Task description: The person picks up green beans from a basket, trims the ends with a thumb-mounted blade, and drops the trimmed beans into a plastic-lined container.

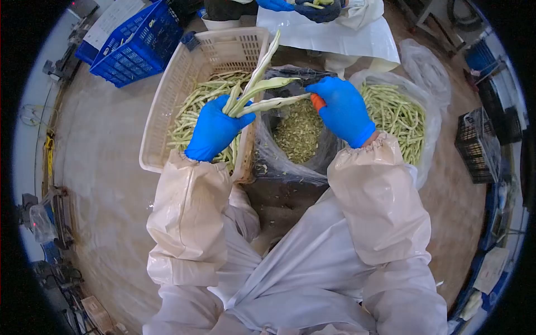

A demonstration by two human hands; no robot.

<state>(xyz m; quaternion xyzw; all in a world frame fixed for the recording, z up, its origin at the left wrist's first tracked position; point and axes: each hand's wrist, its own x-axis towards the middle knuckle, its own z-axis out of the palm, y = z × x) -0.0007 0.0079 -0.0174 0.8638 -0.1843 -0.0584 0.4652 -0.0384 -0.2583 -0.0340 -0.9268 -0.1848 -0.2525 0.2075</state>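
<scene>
My left hand (216,129), in a blue glove, is closed round several long pale green bean pods (255,88) that fan out up and to the right. The fingers of my right hand (341,109), also gloved, pinch the tip of the lowest pod; something orange shows at one finger. Below and between the hands, a plastic-lined container (267,146) holds small green trimmings (298,131). Under my left hand stands a cream crate (159,120) of whole pods. Right of my right hand, a clear bag (429,131) holds many green pods (393,114).
Across from me, a person's gloved hands (318,8) hold pods above a white apron (335,36). A blue crate (134,53) stands at the upper left. A black crate (477,146) is on the right. Brown floor (111,184) shows on both sides.
</scene>
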